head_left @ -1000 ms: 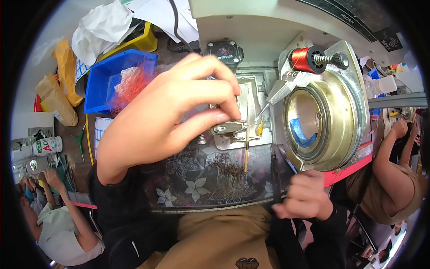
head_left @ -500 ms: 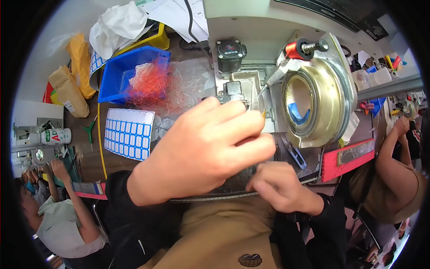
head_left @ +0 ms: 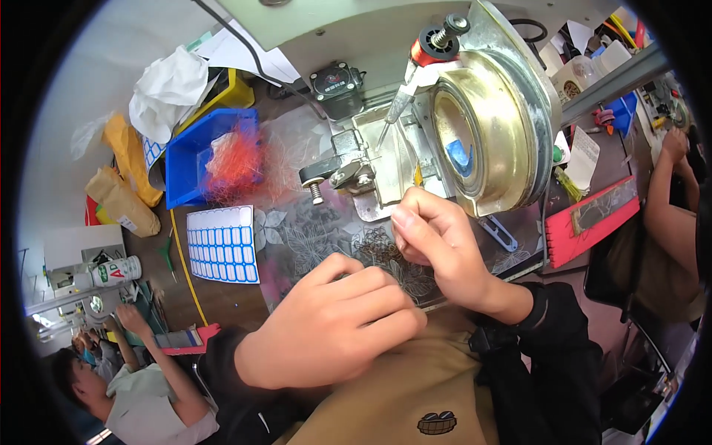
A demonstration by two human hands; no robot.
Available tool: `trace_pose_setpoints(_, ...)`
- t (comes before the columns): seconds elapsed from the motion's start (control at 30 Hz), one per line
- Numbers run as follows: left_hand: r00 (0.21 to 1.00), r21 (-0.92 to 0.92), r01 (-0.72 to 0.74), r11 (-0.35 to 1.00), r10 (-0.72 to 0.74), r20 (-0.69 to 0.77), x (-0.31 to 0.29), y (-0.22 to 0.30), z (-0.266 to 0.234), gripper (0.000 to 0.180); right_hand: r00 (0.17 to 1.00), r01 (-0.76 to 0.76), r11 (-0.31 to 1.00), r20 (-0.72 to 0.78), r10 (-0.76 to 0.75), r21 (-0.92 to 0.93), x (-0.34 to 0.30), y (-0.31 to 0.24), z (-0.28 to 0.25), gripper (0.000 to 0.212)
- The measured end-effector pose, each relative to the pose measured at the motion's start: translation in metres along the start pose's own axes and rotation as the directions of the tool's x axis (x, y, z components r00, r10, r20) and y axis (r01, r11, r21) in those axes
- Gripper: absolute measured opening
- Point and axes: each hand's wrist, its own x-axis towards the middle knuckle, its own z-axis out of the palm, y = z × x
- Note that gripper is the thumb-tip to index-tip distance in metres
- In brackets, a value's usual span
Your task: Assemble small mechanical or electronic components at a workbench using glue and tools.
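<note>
My left hand (head_left: 341,319) is held in front of my apron with its fingers curled in; whatever they grip, if anything, is hidden. Higher and to the right, my right hand (head_left: 452,256) has thumb and forefinger pinched together, and anything between them is too small to make out. Just beyond its fingertips is the metal plate (head_left: 387,167) of a bench machine. A thin pointed nozzle (head_left: 400,105) slants down over that plate, beside a lever with a spring screw (head_left: 317,191). Small brownish loose pieces (head_left: 382,251) lie on the table between my hands.
Right of the plate stands a large brass-coloured ring (head_left: 497,126). A blue bin (head_left: 185,167) with tangled red threads and a label sheet (head_left: 222,245) lie left. Blue-handled snips (head_left: 500,233) and a red tray (head_left: 593,219) are right. Other people sit on both sides.
My left hand has drawn back from the machine toward my body. My right hand has risen to the plate's front edge, its fingertips now pinched. The whole view has tilted.
</note>
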Motion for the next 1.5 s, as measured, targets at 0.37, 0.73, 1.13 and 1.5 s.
trace_pose_setpoints(0.37,0.911,-0.031,0.178,0.984,-0.176,-0.372,0.016,-0.061,-0.064,0.016,0.963,-0.215,0.938,-0.104,0.250,0.272,0.045,-0.001,0.009,0.023)
trace_pose_setpoints(0.73,0.990,0.119,-0.031,0.992,0.047,-0.130,0.065,-0.111,-0.056,0.025,0.972,-0.087,0.979,-0.201,0.124,0.185,0.066,0.005,0.004,0.015)
trace_pose_setpoints(1.13,0.970,0.134,0.131,0.982,-0.099,-0.223,0.033,-0.047,-0.072,0.019,0.977,-0.158,0.931,-0.083,0.195,0.330,0.030,0.002,0.009,0.019)
trace_pose_setpoints(1.5,0.955,-0.223,0.179,0.958,-0.224,-0.194,0.001,-0.011,-0.005,0.018,0.941,-0.253,0.938,0.165,0.295,-0.235,-0.052,-0.033,-0.044,0.023)
